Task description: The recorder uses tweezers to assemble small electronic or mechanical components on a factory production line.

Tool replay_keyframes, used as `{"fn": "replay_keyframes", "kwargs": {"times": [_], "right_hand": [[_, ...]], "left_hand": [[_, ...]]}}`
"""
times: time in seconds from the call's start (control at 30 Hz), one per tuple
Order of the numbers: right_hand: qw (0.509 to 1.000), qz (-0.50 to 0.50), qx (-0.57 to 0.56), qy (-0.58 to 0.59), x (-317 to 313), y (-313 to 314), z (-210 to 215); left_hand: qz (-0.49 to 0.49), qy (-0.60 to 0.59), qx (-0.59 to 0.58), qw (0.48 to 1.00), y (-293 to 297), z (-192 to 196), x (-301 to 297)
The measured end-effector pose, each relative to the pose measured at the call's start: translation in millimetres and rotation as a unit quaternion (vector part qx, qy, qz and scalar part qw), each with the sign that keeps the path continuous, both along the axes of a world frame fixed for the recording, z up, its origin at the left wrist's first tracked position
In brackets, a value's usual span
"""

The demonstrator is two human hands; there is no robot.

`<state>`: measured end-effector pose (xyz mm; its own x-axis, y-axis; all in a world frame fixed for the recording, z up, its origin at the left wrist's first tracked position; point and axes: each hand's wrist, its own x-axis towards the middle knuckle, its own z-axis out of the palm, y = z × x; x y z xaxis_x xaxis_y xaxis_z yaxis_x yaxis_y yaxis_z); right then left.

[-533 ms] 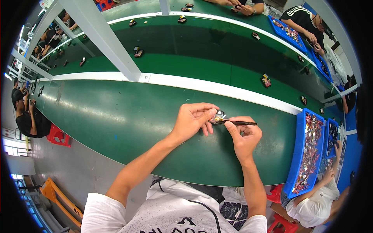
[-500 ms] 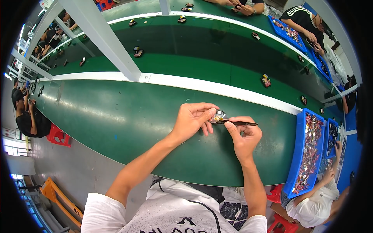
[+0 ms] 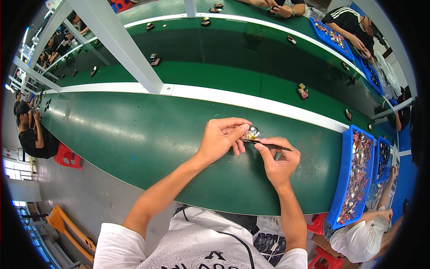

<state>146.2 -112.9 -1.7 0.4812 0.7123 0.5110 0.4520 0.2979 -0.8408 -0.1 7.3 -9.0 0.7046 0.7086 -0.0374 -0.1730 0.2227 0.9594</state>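
Observation:
My left hand [image 3: 219,140] pinches a small dark-cased electronic device [image 3: 252,133] over the green bench, thumb on top. Its open side faces up, showing a pale round spot and yellowish and light parts inside. In my right hand [image 3: 278,167] is a slim pair of black tweezers [image 3: 278,146], gripped between thumb and fingers. The tips of the tweezers reach the near edge of the device, though what they touch there is too small to make out. My fingers cover part of the casing.
To the right stands a blue tray [image 3: 334,219] heaped with small red and metallic parts, beside a smaller blue bin [image 3: 382,159]. Beyond the white rail [image 3: 233,99], a green conveyor [image 3: 215,54] carries several small devices. A co-worker in white [image 3: 358,240] sits at right.
My right hand has shifted slightly left, and the tweezers now tilt more downward toward their rear end. My left hand holds still. Devices on the conveyor have drifted left.

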Motion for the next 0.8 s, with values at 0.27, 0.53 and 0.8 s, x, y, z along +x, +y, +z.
{"fn": "replay_keyframes", "kwargs": {"times": [0.27,0.53,0.8], "right_hand": [[1.000,0.000,0.002,-0.031,3,-1,-2],[0.997,0.003,0.010,-0.083,1,0,2],[0.990,0.020,0.024,-0.139,10,-6,-6]], "left_hand": [[-0.025,0.007,-0.002,1.000,-1,5,1],[-0.018,0.042,0.013,0.999,-3,3,3],[-0.023,0.059,-0.001,0.998,-5,0,11]]}}
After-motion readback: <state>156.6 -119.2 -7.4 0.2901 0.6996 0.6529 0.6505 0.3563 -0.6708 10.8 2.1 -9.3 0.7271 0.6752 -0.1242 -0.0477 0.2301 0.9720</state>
